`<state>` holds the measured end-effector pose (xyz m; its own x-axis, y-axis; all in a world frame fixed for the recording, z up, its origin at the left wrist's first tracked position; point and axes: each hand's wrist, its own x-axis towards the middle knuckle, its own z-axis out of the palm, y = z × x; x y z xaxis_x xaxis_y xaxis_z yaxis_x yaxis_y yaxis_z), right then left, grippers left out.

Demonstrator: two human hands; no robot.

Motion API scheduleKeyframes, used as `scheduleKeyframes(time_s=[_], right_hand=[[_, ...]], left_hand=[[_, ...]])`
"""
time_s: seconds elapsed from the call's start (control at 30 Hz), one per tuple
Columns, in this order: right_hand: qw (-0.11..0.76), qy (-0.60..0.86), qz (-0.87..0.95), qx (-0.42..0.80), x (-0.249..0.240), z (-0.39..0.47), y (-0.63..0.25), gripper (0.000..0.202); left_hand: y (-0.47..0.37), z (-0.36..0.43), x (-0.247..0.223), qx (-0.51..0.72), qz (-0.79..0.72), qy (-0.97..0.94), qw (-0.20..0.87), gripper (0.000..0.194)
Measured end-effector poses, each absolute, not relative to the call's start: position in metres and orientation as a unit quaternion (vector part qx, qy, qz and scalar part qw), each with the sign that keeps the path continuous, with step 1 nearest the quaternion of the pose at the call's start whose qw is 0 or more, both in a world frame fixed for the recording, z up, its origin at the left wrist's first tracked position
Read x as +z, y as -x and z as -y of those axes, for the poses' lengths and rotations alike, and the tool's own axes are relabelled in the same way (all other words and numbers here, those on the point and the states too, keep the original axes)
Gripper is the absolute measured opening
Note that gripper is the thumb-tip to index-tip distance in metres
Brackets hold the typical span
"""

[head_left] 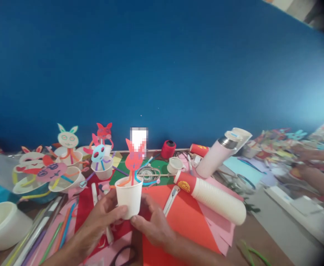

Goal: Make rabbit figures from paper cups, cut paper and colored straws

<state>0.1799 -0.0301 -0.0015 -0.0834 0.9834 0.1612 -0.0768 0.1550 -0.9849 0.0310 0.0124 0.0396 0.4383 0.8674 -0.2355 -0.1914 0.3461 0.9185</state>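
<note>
Between both hands is an upright white paper cup point(129, 198), raised a little over the work surface. A red paper animal head point(133, 161) with pointed ears stands above its rim on colored pipe-cleaner-like strips; pixel blocks cover part of one ear. My left hand point(108, 210) grips the cup's left side, thumb across its front. At the lower right edge, my right hand point(155, 222) has its thumb against the base, and its fingers are partly hidden behind the cup. Orange-red paper point(178, 221) lies below and right of the hands.
Similar cup figures point(68, 139) crowd the left, beside a large white bowl point(3, 225). At right lie a stack of paper cups point(220, 201), a box cutter point(172, 199) and a leaning pale thermos point(215, 157). Another person's blurred hand point(311, 170) appears far right. A blue wall point(162, 74) rises behind.
</note>
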Motion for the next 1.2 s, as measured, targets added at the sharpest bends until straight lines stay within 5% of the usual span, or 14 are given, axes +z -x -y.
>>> scheduleKeyframes(time_s=[0.17, 0.3, 0.37, 1.2], right_hand=[[0.427, 0.528, 0.617, 0.397, 0.01, 0.019, -0.207, 0.019], [0.226, 0.532, 0.724, 0.376, 0.04, 0.011, -0.244, 0.014], [0.195, 0.533, 0.753, 0.333, 0.051, 0.009, -0.254, 0.014], [0.212, 0.405, 0.889, 0.042, -0.016, 0.034, -0.186, 0.014]], left_hand=[[-0.022, -0.02, 0.041, 0.346, -0.417, -0.459, 0.704, 0.064], [-0.018, -0.025, 0.042, 0.379, -0.404, -0.444, 0.704, 0.051], [-0.018, -0.027, 0.04, 0.412, -0.389, -0.436, 0.699, 0.047], [-0.003, -0.032, 0.054, 0.473, -0.312, -0.503, 0.652, 0.061]])
